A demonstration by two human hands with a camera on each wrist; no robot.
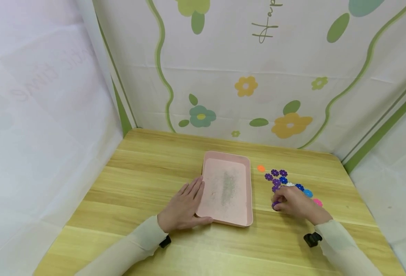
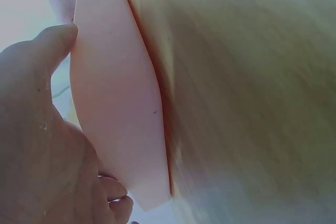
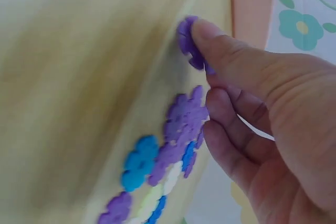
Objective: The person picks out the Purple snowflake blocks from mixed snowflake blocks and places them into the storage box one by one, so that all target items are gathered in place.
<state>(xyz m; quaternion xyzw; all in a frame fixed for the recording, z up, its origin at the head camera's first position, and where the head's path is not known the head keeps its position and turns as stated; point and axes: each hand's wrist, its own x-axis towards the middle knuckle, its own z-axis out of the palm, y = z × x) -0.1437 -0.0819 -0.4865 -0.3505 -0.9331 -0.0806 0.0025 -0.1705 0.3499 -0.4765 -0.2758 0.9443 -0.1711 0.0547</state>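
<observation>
A pink tray (image 1: 248, 191) lies flat near the middle of a wooden table (image 1: 137, 180), and everything else is placed from it. The left hand (image 1: 184, 207) rests on the table against the tray's left edge, fingers straight along the rim and thumb at the tray's near corner; it is relaxed and holds the tray without curling round it. In the left wrist view the thumb (image 2: 52, 45) touches the tray's pale underside.

To the right of the tray, well apart from it, the right hand (image 1: 294, 203) is curled, thumb and fingers pinching 1 purple flower piece (image 1: 275, 204) just off the tabletop. The right wrist view shows this piece (image 3: 190, 43) under the thumb tip. Beyond the hand, farther from the tray's near edge, lies a cluster of flower pieces (image 1: 279, 178), purple, blue, white and pink, touching one another. 1 orange piece (image 1: 261, 168) lies alone, between the cluster and the tray's far right corner.
</observation>
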